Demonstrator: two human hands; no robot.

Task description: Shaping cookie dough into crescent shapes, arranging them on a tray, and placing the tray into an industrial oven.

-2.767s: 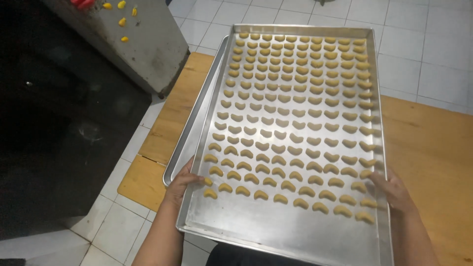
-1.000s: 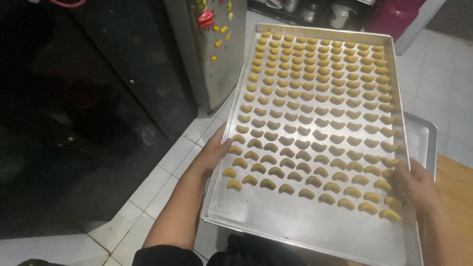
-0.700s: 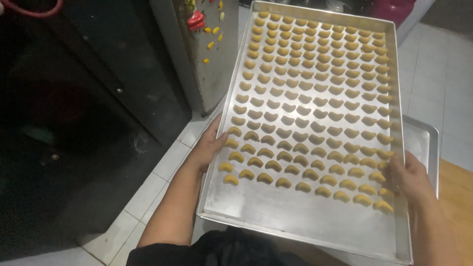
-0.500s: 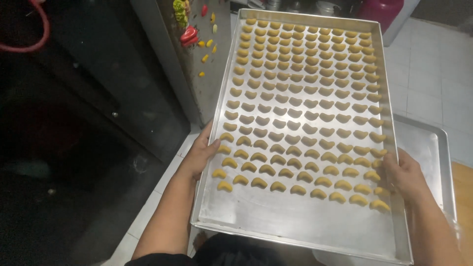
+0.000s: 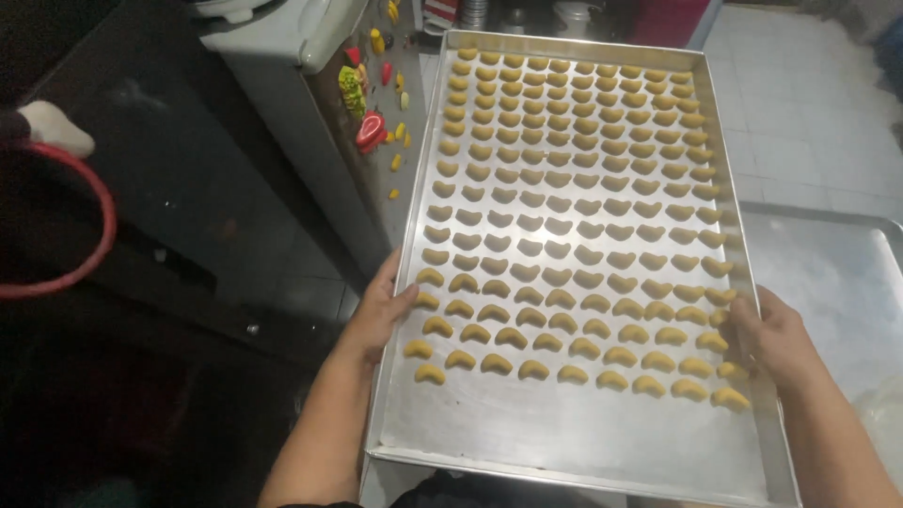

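I hold a large rectangular metal baking tray (image 5: 527,423) level in front of me, above the floor. Rows of small yellow crescent-shaped dough pieces (image 5: 574,198) cover most of it; the near strip is bare. My left hand (image 5: 381,310) grips the tray's left rim, thumb over the edge beside the dough. My right hand (image 5: 776,339) grips the right rim near the last rows.
A second, empty metal tray (image 5: 837,282) lies lower down at the right. A grey appliance (image 5: 310,103) with colourful fruit-shaped magnets (image 5: 369,127) stands at the left, next to a dark cabinet. A red hose loop (image 5: 80,245) hangs at far left. White tiled floor lies beyond.
I have lifted the filled tray off the wooden table and swung it to the left, toward the grey appliance. Both hands keep the same grip on the rims.
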